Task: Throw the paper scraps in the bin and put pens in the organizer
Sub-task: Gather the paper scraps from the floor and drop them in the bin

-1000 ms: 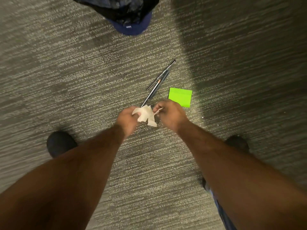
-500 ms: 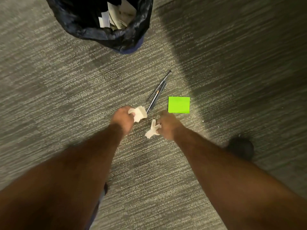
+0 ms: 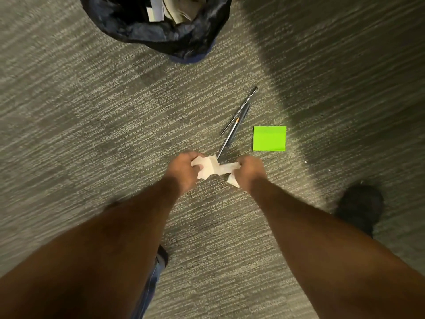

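Note:
Both hands meet over the grey carpet, each gripping white crumpled paper scraps [image 3: 212, 168]. My left hand [image 3: 182, 171] holds the larger wad; my right hand [image 3: 249, 172] holds a strip that touches it, with a corner poking out below. Just beyond the hands lie dark pens and a pencil [image 3: 236, 119] in a loose bundle, pointing up and right. A bin [image 3: 174, 40] lined with a black bag stands at the top, with paper pieces inside. No organizer is in sight.
A bright green sticky-note pad [image 3: 269, 138] lies on the carpet right of the pens. A dark shoe [image 3: 358, 207] is at the right, another foot [image 3: 161, 259] shows between my arms. A deep shadow covers the upper right floor.
The hands, apart half a second ago with a scrap in each, have come back together so the scraps touch. The view has tilted forward, bringing the bin into sight.

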A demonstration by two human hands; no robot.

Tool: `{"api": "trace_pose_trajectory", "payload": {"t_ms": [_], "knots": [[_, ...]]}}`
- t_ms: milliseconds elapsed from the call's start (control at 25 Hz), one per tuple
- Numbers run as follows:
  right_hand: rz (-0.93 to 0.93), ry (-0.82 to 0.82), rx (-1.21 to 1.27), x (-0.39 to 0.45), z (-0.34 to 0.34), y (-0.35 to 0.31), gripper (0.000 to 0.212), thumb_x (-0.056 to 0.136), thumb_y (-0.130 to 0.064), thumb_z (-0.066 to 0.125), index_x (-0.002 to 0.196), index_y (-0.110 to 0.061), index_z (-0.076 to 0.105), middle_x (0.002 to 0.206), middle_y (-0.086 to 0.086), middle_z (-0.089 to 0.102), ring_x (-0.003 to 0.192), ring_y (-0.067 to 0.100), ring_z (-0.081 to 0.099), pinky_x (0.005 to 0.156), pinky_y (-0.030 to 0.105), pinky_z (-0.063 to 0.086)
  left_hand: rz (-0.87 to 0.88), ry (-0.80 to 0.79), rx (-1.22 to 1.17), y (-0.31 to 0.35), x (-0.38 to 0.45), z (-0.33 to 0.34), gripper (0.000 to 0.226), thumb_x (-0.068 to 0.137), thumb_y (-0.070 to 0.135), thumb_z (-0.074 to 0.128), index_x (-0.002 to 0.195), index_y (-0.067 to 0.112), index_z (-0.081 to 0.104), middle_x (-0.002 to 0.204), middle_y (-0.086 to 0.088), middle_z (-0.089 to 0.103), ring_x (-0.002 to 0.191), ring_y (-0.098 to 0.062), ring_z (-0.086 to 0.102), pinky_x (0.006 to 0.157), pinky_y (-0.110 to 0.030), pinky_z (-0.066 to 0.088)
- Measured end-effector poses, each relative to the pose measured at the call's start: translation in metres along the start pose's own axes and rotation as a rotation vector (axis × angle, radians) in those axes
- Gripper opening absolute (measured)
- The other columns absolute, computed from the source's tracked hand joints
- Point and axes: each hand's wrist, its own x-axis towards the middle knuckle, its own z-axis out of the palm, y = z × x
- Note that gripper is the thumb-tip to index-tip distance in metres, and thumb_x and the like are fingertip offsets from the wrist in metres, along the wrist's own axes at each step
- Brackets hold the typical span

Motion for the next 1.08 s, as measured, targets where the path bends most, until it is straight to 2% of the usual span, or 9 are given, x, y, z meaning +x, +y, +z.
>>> {"api": "trace_pose_trajectory", "payload": {"t_ms": [80, 200, 360, 480, 600, 760, 840, 960, 1080], "knots": [[0.040, 0.016, 0.218, -0.002, -0.025, -0.006, 0.026, 0.088, -0.015, 0.080, 0.114, -0.012, 0.079, 0.106, 0.011, 0.079, 0.093, 0.025, 0.074, 0.075, 0.022, 0.049, 0.029, 0.090, -0.075, 0.013, -0.008, -0.010, 0.030, 0.101, 0.010, 0.064, 0.122, 0.030, 0.069, 0.103, 0.004, 0.070, 0.075, -0.016, 0.067, 0.042, -0.014, 0.045], [0.024, 0.078, 0.491, -0.010, -0.065, -0.021, 0.010, 0.084, -0.015, 0.084, 0.093, -0.018, 0.079, 0.087, 0.001, 0.078, 0.084, 0.023, 0.075, 0.067, 0.029, 0.057, 0.059, 0.257, -0.265, 0.035, -0.020, -0.020, 0.029, 0.101, 0.011, 0.063, 0.120, 0.031, 0.067, 0.105, 0.005, 0.070, 0.088, -0.012, 0.069, 0.050, -0.010, 0.052], [-0.047, 0.090, 0.784, -0.025, -0.125, -0.050, 0.017, 0.087, -0.012, 0.084, 0.085, -0.024, 0.072, 0.083, -0.003, 0.079, 0.083, 0.021, 0.077, 0.071, 0.039, 0.064, 0.072, 0.352, -0.454, 0.077, -0.042, -0.044, 0.020, 0.103, 0.012, 0.059, 0.115, 0.027, 0.066, 0.107, 0.004, 0.072, 0.093, -0.008, 0.068, 0.058, -0.009, 0.054], [-0.187, 0.132, 0.812, -0.035, -0.165, -0.081, 0.018, 0.087, -0.015, 0.084, 0.080, -0.028, 0.073, 0.077, -0.012, 0.078, 0.075, 0.012, 0.075, 0.071, 0.040, 0.065, 0.152, 0.378, -0.501, 0.113, -0.057, -0.065, 0.025, 0.102, 0.018, 0.063, 0.096, 0.043, 0.065, 0.102, 0.005, 0.075, 0.088, -0.006, 0.072, 0.058, -0.014, 0.056], [-0.306, 0.199, 0.837, -0.043, -0.193, -0.116, 0.018, 0.086, -0.020, 0.084, 0.082, -0.036, 0.075, 0.079, -0.012, 0.078, 0.074, 0.008, 0.073, 0.066, 0.036, 0.063, 0.241, 0.442, -0.546, 0.142, -0.065, -0.088, 0.025, 0.100, 0.025, 0.068, 0.092, 0.049, 0.067, 0.088, 0.004, 0.077, 0.062, -0.002, 0.068, 0.049, -0.018, 0.052], [-0.437, 0.284, 0.803, -0.034, -0.222, -0.176, 0.011, 0.088, -0.020, 0.081, 0.091, -0.023, 0.072, 0.081, -0.014, 0.077, 0.069, -0.004, 0.069, 0.058, 0.017, 0.054, 0.345, 0.577, -0.644, 0.181, -0.060, -0.121, 0.008, 0.098, 0.033, 0.069, 0.100, 0.041, 0.069, 0.079, 0.006, 0.077, 0.053, -0.005, 0.062, 0.045, -0.024, 0.051], [-0.478, 0.305, 0.761, -0.022, -0.232, -0.212, 0.013, 0.090, -0.018, 0.080, 0.094, -0.025, 0.070, 0.080, -0.011, 0.075, 0.070, -0.008, 0.069, 0.058, 0.012, 0.051, 0.347, 0.664, -0.693, 0.198, -0.048, -0.138, 0.008, 0.098, 0.034, 0.069, 0.106, 0.032, 0.071, 0.080, 0.003, 0.078, 0.057, -0.010, 0.066, 0.043, -0.024, 0.051], [-0.481, 0.310, 0.663, -0.005, -0.239, -0.250, 0.019, 0.091, -0.023, 0.079, 0.107, -0.023, 0.068, 0.091, -0.011, 0.072, 0.085, 0.005, 0.073, 0.072, 0.026, 0.060, 0.250, 0.741, -0.690, 0.215, -0.023, -0.160, 0.021, 0.098, 0.034, 0.069, 0.115, 0.022, 0.071, 0.094, -0.002, 0.079, 0.068, -0.023, 0.076, 0.051, -0.037, 0.062], [-0.446, 0.234, 0.589, 0.004, -0.238, -0.257, 0.034, 0.091, -0.032, 0.080, 0.118, -0.016, 0.067, 0.097, -0.002, 0.071, 0.094, 0.022, 0.074, 0.086, 0.046, 0.064, 0.191, 0.639, -0.632, 0.217, -0.010, -0.167, 0.040, 0.098, 0.038, 0.069, 0.135, 0.023, 0.063, 0.114, 0.008, 0.074, 0.061, -0.017, 0.077, 0.056, -0.040, 0.064]]}}
